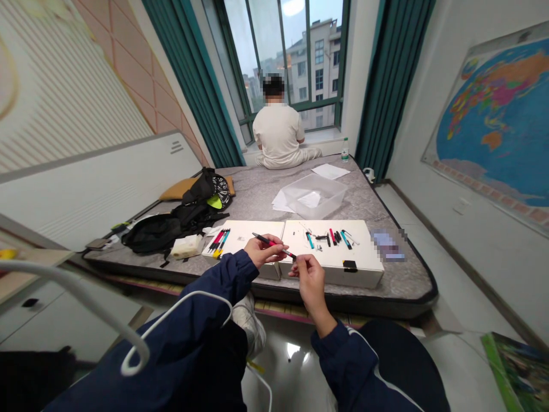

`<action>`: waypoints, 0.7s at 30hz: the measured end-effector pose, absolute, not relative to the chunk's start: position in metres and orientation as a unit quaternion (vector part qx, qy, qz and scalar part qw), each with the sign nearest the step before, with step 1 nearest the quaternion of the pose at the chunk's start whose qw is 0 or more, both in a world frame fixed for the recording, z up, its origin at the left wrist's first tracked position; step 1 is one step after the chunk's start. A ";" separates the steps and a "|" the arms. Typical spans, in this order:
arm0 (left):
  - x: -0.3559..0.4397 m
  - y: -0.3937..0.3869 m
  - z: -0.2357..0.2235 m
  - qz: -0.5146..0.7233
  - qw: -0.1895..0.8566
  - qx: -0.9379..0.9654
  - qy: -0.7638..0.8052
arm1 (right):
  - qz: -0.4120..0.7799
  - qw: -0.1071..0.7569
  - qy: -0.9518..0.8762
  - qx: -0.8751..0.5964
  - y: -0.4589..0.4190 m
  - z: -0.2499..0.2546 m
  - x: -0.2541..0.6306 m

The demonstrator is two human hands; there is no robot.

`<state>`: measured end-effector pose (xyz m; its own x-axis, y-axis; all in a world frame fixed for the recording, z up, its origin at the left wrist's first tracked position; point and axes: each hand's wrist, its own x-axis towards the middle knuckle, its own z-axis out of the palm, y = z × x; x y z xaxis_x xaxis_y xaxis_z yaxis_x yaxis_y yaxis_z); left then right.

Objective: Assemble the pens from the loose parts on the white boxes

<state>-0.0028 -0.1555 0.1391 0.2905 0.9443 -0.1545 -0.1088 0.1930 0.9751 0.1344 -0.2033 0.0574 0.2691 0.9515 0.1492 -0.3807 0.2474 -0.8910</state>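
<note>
Pen (262, 238) gripped in left hand (261, 250), right hand (311, 277) pinching its end, apparently working it; next calls for steadiness.

The middle of the pen (261, 238) is partly hidden by the fingers of the left hand (259, 253), and its far end disappears at the fingertips of the right hand (310, 274). On the white box (362, 252) to the right, the tiny bits (318, 248) are too small to tell. The phone (388, 245) is blurred into blocks, as is the head (273, 87) of the person by the window, whose hands are hidden by their body. The map (500, 123) and the green-edged picture (521, 372) run off the right edge; the headboard (94, 177) is cut off at the left, where the thick white cable (81, 292) also leaves, blurred. Both sleeves (189, 326) are cut by the bottom edge
</note>
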 end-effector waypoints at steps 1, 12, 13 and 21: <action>-0.002 -0.156 0.139 0.410 0.639 0.493 0.424 | 0.481 0.691 -0.375 -0.389 -0.204 0.057 0.134; -0.003 -0.152 0.126 0.405 0.606 0.552 0.404 | 0.656 0.627 -0.291 -0.303 -0.202 0.052 0.136; -0.004 -0.151 0.125 0.406 0.603 0.552 0.407 | 0.647 0.627 -0.302 -0.310 -0.202 0.051 0.137; -0.003 -0.153 0.125 0.383 0.606 0.598 0.359 | 0.649 0.630 -0.309 -0.295 -0.202 0.050 0.141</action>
<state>-0.0027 -0.1529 0.1253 0.4497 0.8929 0.0230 -0.0340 -0.0086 0.9994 0.1411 -0.2021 0.0496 -0.0331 0.9994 0.0055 -0.6354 -0.0168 -0.7720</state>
